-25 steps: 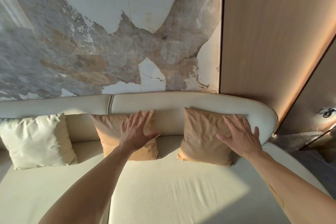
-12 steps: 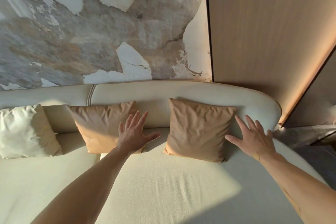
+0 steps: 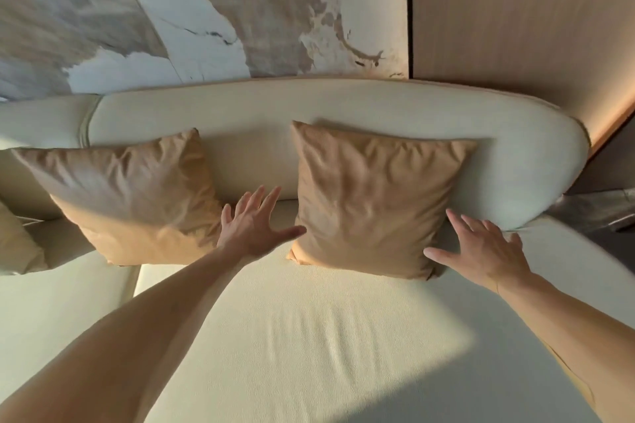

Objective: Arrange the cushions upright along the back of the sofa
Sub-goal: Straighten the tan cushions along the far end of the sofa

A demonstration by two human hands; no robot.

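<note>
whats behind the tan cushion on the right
The right tan cushion stands upright against the cream sofa backrest, which shows above and beside it. The stretch of backrest directly behind the cushion is covered.

sofa (image 3: 309, 336): cream, fine-grain weave
cushions, 9 o'clock (image 3: 127, 196) & 1 o'clock (image 3: 374, 199): tan, plain
wall (image 3: 206, 10): grey/brown/white marbled
panel (image 3: 515, 10): wood-grain brown

Three cushions (image 3: 374, 199), one sofa (image 3: 309, 336), two hands (image 3: 252, 228).

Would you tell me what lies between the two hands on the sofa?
In the head view, the right tan cushion stands between the left hand and right hand.
</note>
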